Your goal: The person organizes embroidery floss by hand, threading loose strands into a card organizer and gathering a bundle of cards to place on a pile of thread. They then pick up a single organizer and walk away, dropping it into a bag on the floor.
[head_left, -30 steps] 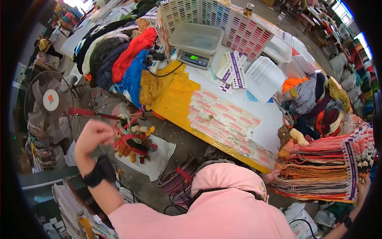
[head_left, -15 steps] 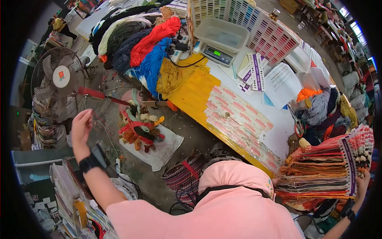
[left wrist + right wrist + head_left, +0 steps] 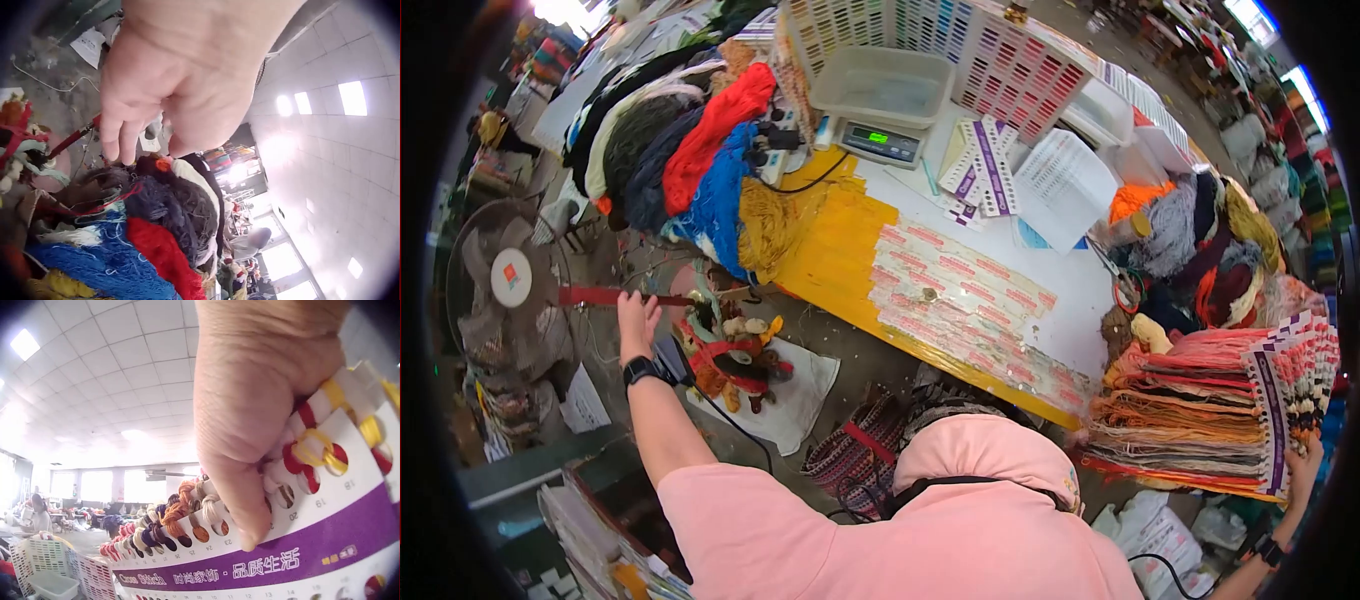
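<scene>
In the head view my left hand (image 3: 638, 325) reaches out with its fingers extended, overlapping the red pole (image 3: 600, 297) of a standing fan (image 3: 510, 278). Seen from the left wrist, loosely bent fingers (image 3: 128, 140) and thumb stand apart, with no thing plainly gripped. My right hand (image 3: 1303, 462) grips the edge of a stack of white-and-purple floss cards (image 3: 234, 565) at the far right. Its thumb (image 3: 250, 528) presses on the front card beside the numbered holes. Coloured embroidery threads (image 3: 1185, 420) hang from the cards and spread across the table corner.
On the yellow-edged table (image 3: 830, 235) stand a scale (image 3: 880, 143) with a clear tub (image 3: 883, 85) and colour charts (image 3: 1025, 75). Yarn hanks (image 3: 710, 130) heap at the left end. A yarn bundle (image 3: 735, 350) and woven basket (image 3: 855, 450) are below.
My left hand, earlier raised with curled fingers, has straightened and come over the fan's pole. My right hand keeps its hold on the floss cards. The head view has swung back and forth.
</scene>
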`<state>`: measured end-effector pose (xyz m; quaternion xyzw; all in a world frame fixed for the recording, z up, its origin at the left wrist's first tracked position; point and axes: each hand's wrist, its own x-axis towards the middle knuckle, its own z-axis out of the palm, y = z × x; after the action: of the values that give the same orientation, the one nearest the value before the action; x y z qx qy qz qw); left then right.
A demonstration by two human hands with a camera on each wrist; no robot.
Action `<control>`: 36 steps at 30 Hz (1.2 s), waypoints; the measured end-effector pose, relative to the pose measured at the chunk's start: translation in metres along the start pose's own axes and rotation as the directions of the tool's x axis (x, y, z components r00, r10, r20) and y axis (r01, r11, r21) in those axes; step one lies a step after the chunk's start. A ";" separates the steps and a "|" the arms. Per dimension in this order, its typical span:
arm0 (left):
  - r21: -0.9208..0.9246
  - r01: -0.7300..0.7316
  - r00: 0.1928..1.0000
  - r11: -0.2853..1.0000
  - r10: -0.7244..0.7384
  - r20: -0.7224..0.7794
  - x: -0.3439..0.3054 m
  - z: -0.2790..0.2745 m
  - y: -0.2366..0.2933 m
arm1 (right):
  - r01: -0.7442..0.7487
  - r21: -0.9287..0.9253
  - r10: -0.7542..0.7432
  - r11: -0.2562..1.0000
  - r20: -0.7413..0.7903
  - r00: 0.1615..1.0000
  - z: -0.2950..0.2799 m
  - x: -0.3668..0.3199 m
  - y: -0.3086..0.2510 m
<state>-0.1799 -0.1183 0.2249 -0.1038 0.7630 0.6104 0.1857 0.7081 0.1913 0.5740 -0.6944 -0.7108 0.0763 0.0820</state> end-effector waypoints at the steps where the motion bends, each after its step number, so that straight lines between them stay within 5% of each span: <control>1: 0.033 0.026 0.999 0.999 -0.028 0.040 -0.001 0.004 -0.008 | 0.002 0.020 -0.001 1.000 -0.032 0.999 -0.002 -0.003 0.024; 6: 0.448 -0.028 0.947 0.894 -0.120 0.299 -0.009 0.043 -0.041 | -0.011 0.122 0.028 0.993 -0.139 0.990 -0.005 -0.035 0.061; 7: 0.548 -0.142 0.900 0.824 -0.122 0.418 0.003 0.052 -0.056 | -0.026 0.148 0.047 0.989 -0.143 0.989 -0.002 -0.040 0.056; 9: 0.617 -0.376 0.773 0.691 -0.134 0.620 0.027 0.082 -0.080 | -0.009 -0.134 -0.017 0.991 -0.189 0.982 -0.005 -0.058 0.023; 10: 0.600 -0.424 0.705 0.678 -0.169 0.689 0.036 0.105 -0.092 | 0.078 -0.075 -0.085 0.994 -0.083 0.993 -0.011 -0.051 0.001; 12: 0.545 -0.506 0.553 0.668 -0.234 0.800 0.051 0.156 -0.114 | 0.007 -0.219 -0.032 0.976 -0.113 0.993 -0.027 -0.078 0.020; 13: 0.502 -0.541 0.453 0.675 -0.269 0.850 0.056 0.186 -0.127 | -0.174 -0.364 0.111 0.915 -0.187 0.976 -0.033 -0.096 0.025; 14: 0.565 -0.562 0.484 0.604 -0.314 0.817 0.042 0.204 -0.121 | -0.272 0.011 0.270 0.962 -0.156 0.950 -0.040 -0.107 0.040; 16: 0.624 -0.593 0.517 0.509 -0.354 0.779 0.006 0.245 -0.118 | -0.261 0.081 0.273 0.962 -0.225 0.935 -0.061 -0.144 0.072; 18: 0.605 -0.647 0.490 0.464 -0.354 0.796 -0.027 0.268 -0.106 | -0.435 0.364 0.543 0.824 -0.286 0.790 -0.085 -0.199 0.075; 20: 0.536 -0.721 0.414 0.439 -0.347 0.842 -0.058 0.303 -0.099 | -0.510 0.291 0.586 0.809 -0.460 0.667 -0.087 -0.230 0.103; 22: 0.463 -0.784 0.347 0.413 -0.327 0.879 -0.094 0.341 -0.094 | -0.567 0.094 0.517 0.819 -0.549 0.656 -0.084 -0.254 0.115; 23: 0.642 -0.695 0.555 0.325 -0.324 0.766 -0.145 0.368 -0.092 | -0.563 0.063 0.486 0.824 -0.591 0.644 -0.079 -0.269 0.136; 24: 0.612 -0.734 0.518 0.295 -0.340 0.785 -0.177 0.383 -0.089 | -0.561 0.032 0.453 0.827 -0.628 0.632 -0.078 -0.281 0.154; 27: 0.475 -0.849 0.361 0.232 -0.401 0.842 -0.256 0.424 -0.089 | -0.542 0.033 0.508 0.840 -0.401 0.762 -0.080 -0.264 0.152; 29: 0.252 -0.942 0.134 0.220 -0.442 0.887 -0.285 0.453 -0.109 | -0.497 0.064 0.498 0.866 -0.216 0.840 -0.079 -0.272 0.184; 30: 0.142 -0.966 0.026 0.216 -0.466 0.885 -0.297 0.461 -0.114 | -0.378 0.020 0.374 0.926 -0.205 0.905 -0.077 -0.268 0.197; 33: -0.114 -0.991 -0.132 0.067 -0.431 0.893 -0.412 0.468 -0.113 | -0.306 -0.117 0.294 0.945 -0.116 0.949 -0.081 -0.252 0.220; 36: -0.150 -0.986 -0.164 0.068 -0.490 0.856 -0.479 0.472 -0.126 | -0.286 -0.192 0.273 0.939 -0.092 0.958 -0.093 -0.248 0.264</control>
<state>0.3784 0.2771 0.2211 0.7679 0.5052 -0.0933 0.3826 0.9914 -0.0511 0.6032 -0.7951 -0.6061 -0.0081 0.0214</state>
